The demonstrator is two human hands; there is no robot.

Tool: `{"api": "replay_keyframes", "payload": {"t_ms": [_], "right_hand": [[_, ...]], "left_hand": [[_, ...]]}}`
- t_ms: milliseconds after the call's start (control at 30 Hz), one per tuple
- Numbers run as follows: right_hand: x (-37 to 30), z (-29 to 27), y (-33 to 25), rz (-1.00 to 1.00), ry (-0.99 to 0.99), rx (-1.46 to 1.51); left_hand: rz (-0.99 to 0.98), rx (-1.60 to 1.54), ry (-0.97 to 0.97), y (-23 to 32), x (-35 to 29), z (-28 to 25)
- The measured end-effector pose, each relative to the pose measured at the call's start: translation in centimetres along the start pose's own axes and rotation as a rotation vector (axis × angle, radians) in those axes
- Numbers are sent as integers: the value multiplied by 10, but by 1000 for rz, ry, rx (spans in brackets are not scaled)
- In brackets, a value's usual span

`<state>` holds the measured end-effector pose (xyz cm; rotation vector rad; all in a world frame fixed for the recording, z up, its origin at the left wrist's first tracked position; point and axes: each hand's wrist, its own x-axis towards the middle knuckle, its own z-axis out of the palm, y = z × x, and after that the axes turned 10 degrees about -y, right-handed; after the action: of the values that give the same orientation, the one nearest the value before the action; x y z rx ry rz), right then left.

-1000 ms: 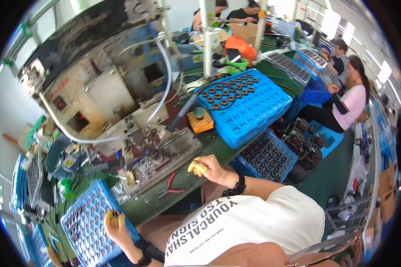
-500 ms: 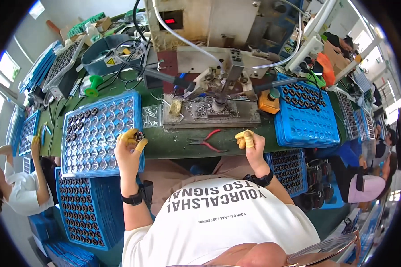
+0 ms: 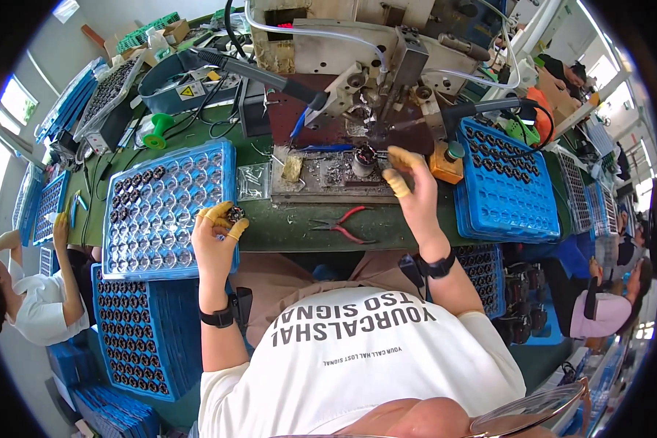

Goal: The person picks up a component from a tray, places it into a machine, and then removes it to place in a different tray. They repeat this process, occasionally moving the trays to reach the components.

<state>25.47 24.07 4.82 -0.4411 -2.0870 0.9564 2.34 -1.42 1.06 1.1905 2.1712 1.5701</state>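
Observation:
My left hand (image 3: 216, 237), with yellow finger covers, is closed on a small round dark part (image 3: 235, 214) beside the right edge of a clear-lined blue tray (image 3: 168, 212). Another round dark part (image 3: 365, 154) rests on top of the short metal post (image 3: 363, 168) on the machine's base. Just to the right of this post is my right hand (image 3: 415, 179), also in yellow finger covers. Its fingers are apart, and I see nothing between them. The machine's upper tooling (image 3: 401, 62) stands above the post.
Red-handled pliers (image 3: 343, 225) lie on the green table before the machine (image 3: 321, 191). An orange box (image 3: 447, 162) and stacked blue trays (image 3: 507, 212) stand to the right. Filled trays (image 3: 135, 339) are stacked lower left. A co-worker (image 3: 40, 292) sits at far left.
My right hand has moved forward from the table's front edge to beside the post. The machine's tooling has risen off the post, showing the round part there. My left hand keeps its part.

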Motion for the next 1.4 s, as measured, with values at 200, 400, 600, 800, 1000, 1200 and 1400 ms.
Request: {"api": "replay_keyframes", "payload": {"t_ms": [200, 400, 600, 800, 1000, 1200, 1400], "right_hand": [[27, 9, -4, -43, 15, -133], [-5, -14, -3, -15, 144, -24], [-67, -17, 19, -7, 159, -125], [-95, -25, 33, 30, 159, -138], [-87, -22, 28, -32, 106, -215], [-80, -28, 29, 9, 133, -155], [-24, -79, 48, -58, 130, -727]], "left_hand": [[15, 143, -23, 11, 9, 2], [272, 127, -135, 82, 40, 38], [407, -76, -227, 102, 81, 124], [347, -55, -332, 100, 88, 136], [411, 84, -349, 102, 91, 141], [418, 53, -293, 93, 84, 145], [425, 145, -327, 88, 62, 104]]}}
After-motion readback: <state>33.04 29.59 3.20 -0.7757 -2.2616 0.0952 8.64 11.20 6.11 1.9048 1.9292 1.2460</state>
